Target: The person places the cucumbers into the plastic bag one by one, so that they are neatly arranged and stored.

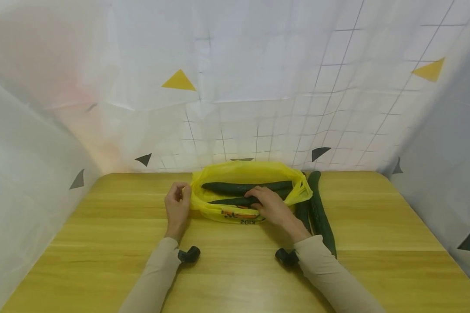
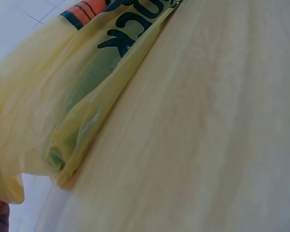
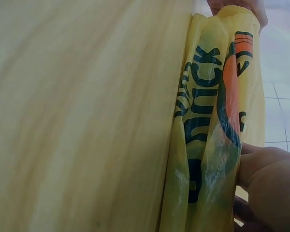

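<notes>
A yellow plastic bag (image 1: 243, 168) with dark and orange print lies with its mouth spread, several dark green cucumbers inside. My left hand (image 1: 177, 206) pinches the bag's left rim between thumb and fingers. Inside the mouth, my right hand (image 1: 275, 208) has its fingers curled over the nearer cucumber (image 1: 228, 201). Behind it a longer cucumber (image 1: 231, 188) lies crosswise. In the left wrist view, green shows through the bag (image 2: 34, 116), and just a bit of the left hand (image 2: 0, 215) appears. The right wrist view shows the right hand (image 3: 270, 179) reaching behind the printed bag wall (image 3: 203, 121).
Right of the bag, a long cucumber (image 1: 322, 213) lies on the wooden table (image 1: 235, 269), beside another cucumber (image 1: 303, 215) partly hidden by the bag and right arm. A white sheet (image 1: 243, 87) with grid lines and triangles rises behind the table's far edge.
</notes>
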The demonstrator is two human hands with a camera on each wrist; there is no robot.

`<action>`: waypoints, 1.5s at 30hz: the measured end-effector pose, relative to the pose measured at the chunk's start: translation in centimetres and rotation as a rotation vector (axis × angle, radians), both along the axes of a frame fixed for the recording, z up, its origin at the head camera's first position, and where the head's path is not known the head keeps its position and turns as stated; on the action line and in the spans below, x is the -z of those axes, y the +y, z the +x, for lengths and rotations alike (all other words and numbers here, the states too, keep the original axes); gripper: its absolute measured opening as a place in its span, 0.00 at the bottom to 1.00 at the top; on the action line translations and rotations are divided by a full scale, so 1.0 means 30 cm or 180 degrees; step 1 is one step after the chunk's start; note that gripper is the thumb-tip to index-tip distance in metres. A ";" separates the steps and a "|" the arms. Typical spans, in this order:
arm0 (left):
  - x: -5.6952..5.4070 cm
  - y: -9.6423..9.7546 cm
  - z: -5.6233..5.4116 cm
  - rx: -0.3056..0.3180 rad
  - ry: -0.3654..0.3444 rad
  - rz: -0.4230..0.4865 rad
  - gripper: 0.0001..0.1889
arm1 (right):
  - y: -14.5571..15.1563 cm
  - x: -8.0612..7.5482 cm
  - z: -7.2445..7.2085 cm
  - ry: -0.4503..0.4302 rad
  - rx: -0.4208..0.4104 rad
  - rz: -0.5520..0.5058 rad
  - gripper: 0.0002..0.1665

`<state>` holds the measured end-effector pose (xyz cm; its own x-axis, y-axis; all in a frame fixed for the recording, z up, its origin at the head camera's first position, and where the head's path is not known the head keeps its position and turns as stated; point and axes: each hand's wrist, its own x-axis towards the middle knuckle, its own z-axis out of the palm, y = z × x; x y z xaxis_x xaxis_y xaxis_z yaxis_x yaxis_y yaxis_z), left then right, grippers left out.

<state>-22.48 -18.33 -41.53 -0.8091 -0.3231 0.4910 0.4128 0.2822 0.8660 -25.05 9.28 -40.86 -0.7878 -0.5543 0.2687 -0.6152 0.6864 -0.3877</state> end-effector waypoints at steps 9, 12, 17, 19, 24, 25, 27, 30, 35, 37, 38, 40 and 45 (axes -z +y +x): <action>0.001 0.003 0.006 -0.0037 -0.0097 0.0020 0.08 | -0.001 -0.005 0.006 -0.0074 0.0025 0.0102 0.20; 0.001 0.003 0.007 -0.0033 -0.0128 0.0018 0.08 | 0.000 -0.006 0.006 -0.0075 0.0019 0.0124 0.19; 0.000 0.002 0.007 -0.0017 -0.0162 0.0013 0.08 | 0.004 -0.006 0.005 -0.0070 -0.0024 0.0121 0.19; 0.000 0.001 0.007 -0.0011 -0.0158 0.0002 0.09 | 0.006 -0.006 0.004 -0.0075 -0.0038 0.0118 0.19; 0.001 0.002 0.008 -0.0017 -0.0132 -0.0015 0.09 | 0.010 -0.006 0.002 -0.0101 -0.0054 0.0118 0.18; 0.000 0.003 0.008 -0.0018 -0.0124 -0.0017 0.09 | 0.011 -0.006 0.002 -0.0100 -0.0057 0.0118 0.18; 0.001 0.004 0.007 -0.0026 -0.0106 -0.0036 0.08 | 0.012 -0.007 0.003 -0.0093 -0.0040 0.0117 0.17; 0.001 0.004 0.005 -0.0018 -0.0095 -0.0059 0.08 | 0.015 -0.011 0.006 -0.0094 0.0010 0.0003 0.15; 0.001 0.003 0.007 0.0004 -0.0159 -0.0032 0.09 | 0.026 -0.020 0.011 -0.0038 0.0133 -0.0466 0.08; -0.001 0.003 0.008 0.0009 -0.0185 -0.0010 0.09 | 0.034 -0.024 0.010 -0.0008 0.0186 -0.0635 0.05; -0.002 0.004 0.009 0.0012 -0.0196 0.0004 0.09 | 0.039 -0.026 0.009 -0.0004 0.0213 -0.0700 0.04; -0.004 0.005 0.010 0.0009 -0.0216 0.0028 0.09 | 0.051 -0.034 0.009 -0.0042 0.0247 -0.0854 0.04; -0.005 0.005 0.009 -0.0002 -0.0219 0.0035 0.09 | 0.082 -0.050 0.008 -0.0085 0.0304 -0.1072 0.04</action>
